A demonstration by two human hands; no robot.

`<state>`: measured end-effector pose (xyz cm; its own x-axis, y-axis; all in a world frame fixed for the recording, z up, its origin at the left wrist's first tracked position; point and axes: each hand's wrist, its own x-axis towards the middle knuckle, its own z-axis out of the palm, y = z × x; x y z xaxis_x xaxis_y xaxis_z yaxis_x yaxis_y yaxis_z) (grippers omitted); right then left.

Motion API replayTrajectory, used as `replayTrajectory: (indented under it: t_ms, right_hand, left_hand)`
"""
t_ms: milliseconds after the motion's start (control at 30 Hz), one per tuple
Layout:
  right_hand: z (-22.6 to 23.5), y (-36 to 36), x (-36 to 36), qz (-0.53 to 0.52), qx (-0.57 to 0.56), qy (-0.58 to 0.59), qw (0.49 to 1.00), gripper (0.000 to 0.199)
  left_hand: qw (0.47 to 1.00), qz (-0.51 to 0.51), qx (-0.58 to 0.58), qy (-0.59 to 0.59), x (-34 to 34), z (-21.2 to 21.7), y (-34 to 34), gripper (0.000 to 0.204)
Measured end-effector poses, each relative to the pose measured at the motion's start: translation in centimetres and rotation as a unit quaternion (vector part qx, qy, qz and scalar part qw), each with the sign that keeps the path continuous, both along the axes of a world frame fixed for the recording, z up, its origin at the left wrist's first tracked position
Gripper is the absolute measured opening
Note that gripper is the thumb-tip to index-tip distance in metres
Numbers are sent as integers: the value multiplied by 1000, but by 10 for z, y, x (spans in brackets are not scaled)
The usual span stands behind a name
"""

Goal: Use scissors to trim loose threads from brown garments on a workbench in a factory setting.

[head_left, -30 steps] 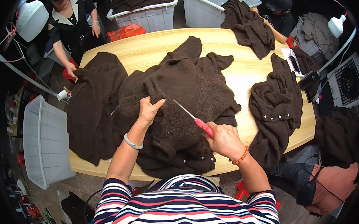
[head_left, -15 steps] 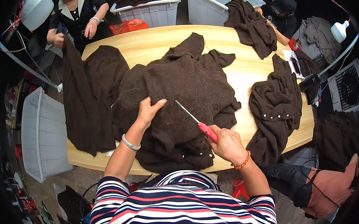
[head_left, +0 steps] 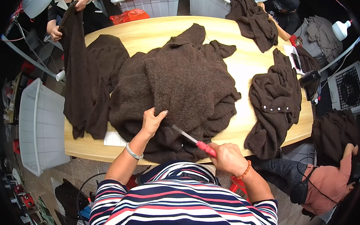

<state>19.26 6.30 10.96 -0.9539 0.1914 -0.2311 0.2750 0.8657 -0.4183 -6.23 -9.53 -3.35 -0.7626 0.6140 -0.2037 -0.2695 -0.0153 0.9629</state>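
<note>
The dark brown knit garment (head_left: 186, 87) lies heaped in the middle of the frame, on the pale worktop (head_left: 238, 129), and its layers have shifted. The smooth patch that showed near its centre is covered now by a coarse-knit layer, whose left edge runs down toward the left hand (head_left: 152, 121). Most of the white buttons that showed along its near edge have gone from sight.

The left hand rests at that edge with thumb and forefinger spread apart; its other fingertips are hidden, so I cannot tell how firmly its grip has the cloth. The right hand (head_left: 230, 157) has its grip closed around the red-handled tool (head_left: 207, 148), whose metal shaft points up and left. The tip now sits below the left thumb instead of beside it; blur hides whether it touches the knit. I judge that attention has passed to a lower stretch of cloth.

At upper left, a co-worker has raised another brown garment (head_left: 77, 77) higher, with 2 hands. White paper (head_left: 114, 139) now shows more fully left of the heap.
</note>
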Motion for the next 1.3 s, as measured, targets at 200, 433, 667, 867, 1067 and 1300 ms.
replayTrajectory:
  t_ms: [200, 433, 667, 867, 1067, 1300]
  right_hand:
    - [0, -7, 5, -22, -6, 27, 999, 18]
    - [-3, -6, 1, 16, -26, 25, 999, 19]
    - [-4, -7, 2, 9, -34, 13, 999, 21]
    - [-3, -6, 7, -52, -30, 5, 998, 25]
    - [-9, -17, 16, 35, -59, -29, 997, 28]
    - [-2, -8, 19, -1, -58, -44, 997, 20]
  left_hand:
    - [997, -7, 18, -81, 3, 4, -7, 25]
    - [997, 16, 46, -54, 14, 9, -4, 26]
    - [997, 0, 20, -69, 15, 8, -11, 28]
    - [997, 0, -11, -73, 20, 7, -20, 28]
    - [996, 33, -32, -74, 30, 0, -29, 32]
    - [993, 27, 8, -112, 27, 25, -29, 32]
